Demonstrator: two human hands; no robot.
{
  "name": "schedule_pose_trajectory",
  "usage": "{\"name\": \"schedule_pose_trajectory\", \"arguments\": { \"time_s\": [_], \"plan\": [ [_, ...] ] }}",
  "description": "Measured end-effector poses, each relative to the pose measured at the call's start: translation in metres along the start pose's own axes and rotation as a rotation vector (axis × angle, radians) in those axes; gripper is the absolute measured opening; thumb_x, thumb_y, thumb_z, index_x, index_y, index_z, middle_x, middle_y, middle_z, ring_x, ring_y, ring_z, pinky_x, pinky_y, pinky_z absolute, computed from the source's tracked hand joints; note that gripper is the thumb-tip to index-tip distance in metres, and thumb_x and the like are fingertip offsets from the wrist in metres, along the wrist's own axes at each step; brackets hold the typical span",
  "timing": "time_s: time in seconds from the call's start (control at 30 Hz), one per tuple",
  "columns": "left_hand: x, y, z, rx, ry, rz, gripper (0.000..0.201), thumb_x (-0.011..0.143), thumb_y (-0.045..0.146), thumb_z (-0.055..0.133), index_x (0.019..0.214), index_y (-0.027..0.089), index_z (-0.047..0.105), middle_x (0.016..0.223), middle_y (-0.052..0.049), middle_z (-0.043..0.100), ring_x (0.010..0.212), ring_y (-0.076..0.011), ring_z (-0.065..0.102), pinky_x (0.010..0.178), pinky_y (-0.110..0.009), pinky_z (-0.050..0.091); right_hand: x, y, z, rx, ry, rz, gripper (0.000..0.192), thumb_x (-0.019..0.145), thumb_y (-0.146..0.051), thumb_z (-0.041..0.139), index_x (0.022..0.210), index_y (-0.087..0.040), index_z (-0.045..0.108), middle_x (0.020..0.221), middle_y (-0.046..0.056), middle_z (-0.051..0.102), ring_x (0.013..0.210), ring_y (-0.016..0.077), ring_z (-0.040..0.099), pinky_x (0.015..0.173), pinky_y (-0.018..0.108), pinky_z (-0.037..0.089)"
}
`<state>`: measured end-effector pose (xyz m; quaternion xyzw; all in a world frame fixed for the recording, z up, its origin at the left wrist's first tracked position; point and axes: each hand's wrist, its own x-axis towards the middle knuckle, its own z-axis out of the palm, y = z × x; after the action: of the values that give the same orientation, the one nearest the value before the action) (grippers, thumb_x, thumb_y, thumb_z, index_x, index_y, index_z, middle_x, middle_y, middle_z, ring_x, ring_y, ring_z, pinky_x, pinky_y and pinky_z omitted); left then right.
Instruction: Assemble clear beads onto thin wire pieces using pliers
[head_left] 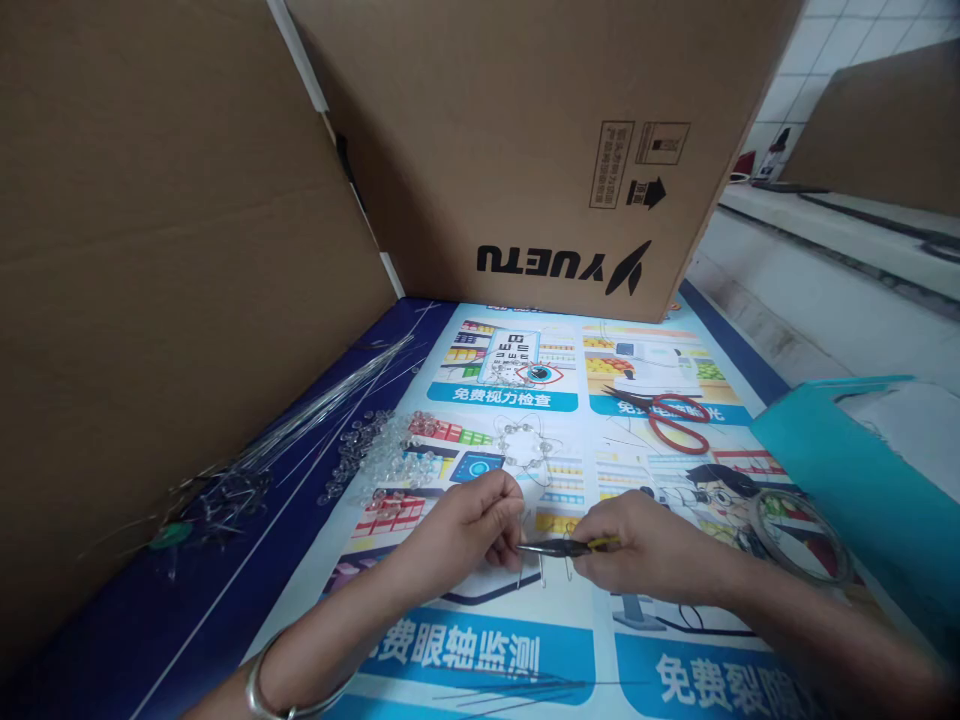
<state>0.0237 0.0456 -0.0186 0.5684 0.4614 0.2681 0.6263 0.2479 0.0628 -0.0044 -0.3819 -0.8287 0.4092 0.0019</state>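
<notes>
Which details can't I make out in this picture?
All in the head view:
Left hand: anything held is hidden by its own curl.
Pliers: handles mostly covered by the right hand.
Teal box: cut off by the right edge.
Clear beads: too small and crowded to count.
Bottle: any lettering too small, blurred.

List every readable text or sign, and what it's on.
"YUETU", upside down: cardboard box.
Arrow sign: same box.
"免费视力检查": printed sheet, upper-left banner.
"费眼轴监测": sheet, lower-left banner, start covered.
"免费裂": sheet, lower-right banner, rest unclear.
"光": sheet, upper-right, rest obscured around scissors.
Too blurred: box's small print, most eye-chart letters.
</notes>
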Motion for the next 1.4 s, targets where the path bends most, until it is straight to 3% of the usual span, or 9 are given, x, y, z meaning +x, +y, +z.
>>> {"name": "schedule_pose_trajectory", "arguments": {
  "time_s": [0.13, 0.33, 0.43, 0.53, 0.63, 0.77, 1.4],
  "plan": [
    [0.0, -0.001, 0.0, 0.003, -0.004, -0.016, 0.022, 0.087, 0.038, 0.038, 0.078, 0.018, 0.041, 0.067, 0.001, 0.06, 0.056, -0.012, 0.062, 0.053, -0.023, 0.046, 0.0, -0.002, -0.001, -0.06, 0.017, -0.014, 0.013, 0.074, -0.025, 0.048, 0.065, -0.017, 0.052, 0.057, -0.005, 0.045, 0.053, 0.0067, 0.039, 0.049, 0.018, 0.026],
    [0.003, 0.0, -0.006, -0.034, 0.062, -0.124, 0.024, 0.086, 0.039, 0.039, 0.075, 0.017, 0.042, 0.063, -0.002, 0.064, 0.051, -0.0123, 0.061, 0.046, -0.02, 0.039, -0.001, -0.005, 0.005, -0.414, 0.269, -0.076, 0.015, 0.078, -0.027, 0.049, 0.084, -0.02, 0.06, 0.076, 0.001, 0.058, 0.071, 0.0138, 0.05, 0.062, 0.024, 0.034],
    [0.004, 0.0, -0.008, -0.065, 0.07, -0.117, 0.028, 0.086, 0.04, 0.038, 0.071, 0.016, 0.044, 0.056, -0.002, 0.063, 0.047, -0.0113, 0.058, 0.046, -0.02, 0.039, -0.001, -0.004, 0.01, -0.644, 0.468, -0.211, 0.017, 0.082, -0.025, 0.046, 0.088, -0.018, 0.06, 0.078, 0.004, 0.057, 0.076, 0.0172, 0.049, 0.067, 0.03, 0.035],
    [0.005, -0.003, -0.008, -0.107, 0.052, -0.118, 0.03, 0.086, 0.04, 0.039, 0.07, 0.016, 0.046, 0.052, -0.002, 0.062, 0.045, -0.0109, 0.056, 0.044, -0.02, 0.038, -0.003, -0.006, 0.015, -0.888, 0.564, -0.445, 0.018, 0.082, -0.02, 0.047, 0.095, -0.014, 0.059, 0.075, 0.005, 0.057, 0.07, 0.0174, 0.047, 0.063, 0.032, 0.034],
    [0.005, -0.009, -0.006, -0.159, 0.051, -0.12, 0.03, 0.085, 0.041, 0.041, 0.071, 0.016, 0.048, 0.052, -0.002, 0.061, 0.044, -0.0113, 0.057, 0.042, -0.019, 0.037, -0.005, -0.011, 0.017, -1.055, 0.582, -0.589, 0.022, 0.082, -0.014, 0.048, 0.102, -0.01, 0.057, 0.079, 0.008, 0.059, 0.069, 0.0178, 0.048, 0.059, 0.033, 0.033],
    [0.004, -0.011, -0.003, -0.22, 0.046, -0.117, 0.03, 0.084, 0.043, 0.043, 0.072, 0.015, 0.048, 0.055, 0.0, 0.059, 0.046, -0.0125, 0.06, 0.041, -0.019, 0.038, -0.006, -0.016, 0.017, -1.12, 0.596, -0.651, 0.023, 0.082, -0.015, 0.048, 0.102, -0.008, 0.058, 0.083, 0.01, 0.061, 0.072, 0.0191, 0.051, 0.058, 0.034, 0.034],
    [0.005, -0.012, 0.0, -0.285, 0.035, -0.149, 0.027, 0.083, 0.04, 0.046, 0.073, 0.015, 0.048, 0.056, 0.001, 0.057, 0.045, -0.0129, 0.061, 0.039, -0.018, 0.04, -0.002, -0.016, 0.02, -1.112, 0.598, -0.665, 0.023, 0.082, -0.015, 0.048, 0.101, -0.008, 0.058, 0.083, 0.009, 0.061, 0.071, 0.0183, 0.051, 0.058, 0.033, 0.035]
  ]
}}
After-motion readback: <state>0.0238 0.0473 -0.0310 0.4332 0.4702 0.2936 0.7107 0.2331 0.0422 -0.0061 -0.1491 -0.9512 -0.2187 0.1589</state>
